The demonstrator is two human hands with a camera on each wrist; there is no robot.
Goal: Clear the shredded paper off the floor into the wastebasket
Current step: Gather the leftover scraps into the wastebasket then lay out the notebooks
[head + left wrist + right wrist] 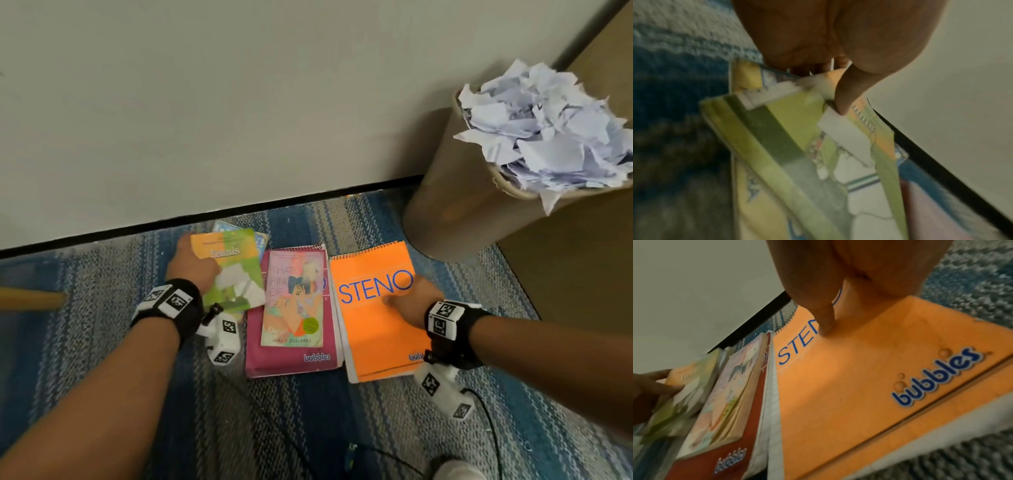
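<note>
A tan wastebasket stands at the right on the striped carpet, heaped with shredded white paper. My left hand grips a green and orange tennis book near the wall. A few white paper scraps lie on its cover. In the left wrist view my thumb presses one scrap against the book. My right hand is at the right edge of an orange STENO notebook, thumb on the cover, fingers hidden.
A pink notebook with a novel on it lies between the two books. A blue book sits under the tennis one. A wooden stick is at the left, a brown cabinet at the right, a black cable near me.
</note>
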